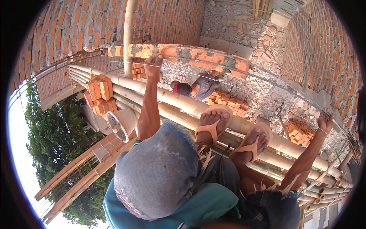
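Note:
My left hand point(153, 61) is closed at the top of a brick course point(177, 51) smeared with mortar, its fingers curled at the left part of a thin metal rod point(284, 81). Far to the right, my right hand point(325, 121) is closed around the same rod, which bows along the wall top between both hands. A taut white string point(179, 70) runs on the near side of the bricks, passing by both wrists. Under my sandaled feet point(213, 124) lie round bamboo poles point(169, 97).
Stacked bricks point(101, 93) and a bucket point(124, 124) sit on the scaffold at left. Below, a person point(204, 86) in a cap stands by more brick piles point(228, 103) and rubble point(244, 30). An upright bamboo pole point(129, 34) rises beside my left hand.

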Available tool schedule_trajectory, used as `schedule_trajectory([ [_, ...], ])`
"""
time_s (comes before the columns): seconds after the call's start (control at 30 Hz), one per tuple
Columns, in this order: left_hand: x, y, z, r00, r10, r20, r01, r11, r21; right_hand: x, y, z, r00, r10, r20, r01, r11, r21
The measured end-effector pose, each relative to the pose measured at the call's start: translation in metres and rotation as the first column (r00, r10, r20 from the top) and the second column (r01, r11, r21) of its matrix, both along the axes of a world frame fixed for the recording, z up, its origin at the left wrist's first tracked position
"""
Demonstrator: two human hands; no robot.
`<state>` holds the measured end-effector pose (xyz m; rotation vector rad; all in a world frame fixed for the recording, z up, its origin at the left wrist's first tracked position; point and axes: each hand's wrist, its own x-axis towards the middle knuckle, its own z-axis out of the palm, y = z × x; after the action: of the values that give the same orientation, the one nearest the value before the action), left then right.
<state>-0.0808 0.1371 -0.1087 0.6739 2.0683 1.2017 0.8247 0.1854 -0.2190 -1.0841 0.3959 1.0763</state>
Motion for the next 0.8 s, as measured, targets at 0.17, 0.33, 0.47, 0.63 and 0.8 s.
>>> schedule_trajectory([
  [0.17, 0.000, 0.007, 0.004, 1.000, 0.004, 0.024, -0.004, 1.000, -0.031, -0.004, -0.003, -0.001, 0.996, 0.052, 0.068, -0.058, 0.994, 0.091],
  [0.33, -0.001, 0.013, 0.014, 0.997, -0.064, 0.041, 0.070, 0.983, -0.172, -0.008, -0.002, 0.001, 0.998, 0.012, 0.064, -0.014, 0.999, 0.034],
  [0.47, -0.003, 0.012, 0.014, 0.991, -0.083, 0.107, 0.100, 0.981, -0.169, -0.019, 0.001, 0.008, 0.991, 0.049, 0.125, -0.051, 0.999, 0.011],
  [0.63, -0.029, 0.018, 0.003, 0.989, -0.145, 0.001, 0.140, 0.959, -0.246, -0.056, 0.009, 0.036, 0.988, 0.026, 0.153, -0.007, 0.993, -0.122],
  [0.8, -0.078, 0.027, -0.030, 0.959, -0.251, -0.130, 0.211, 0.941, -0.263, -0.097, 0.011, 0.058, 0.986, -0.137, 0.096, 0.149, 0.980, -0.133],
])
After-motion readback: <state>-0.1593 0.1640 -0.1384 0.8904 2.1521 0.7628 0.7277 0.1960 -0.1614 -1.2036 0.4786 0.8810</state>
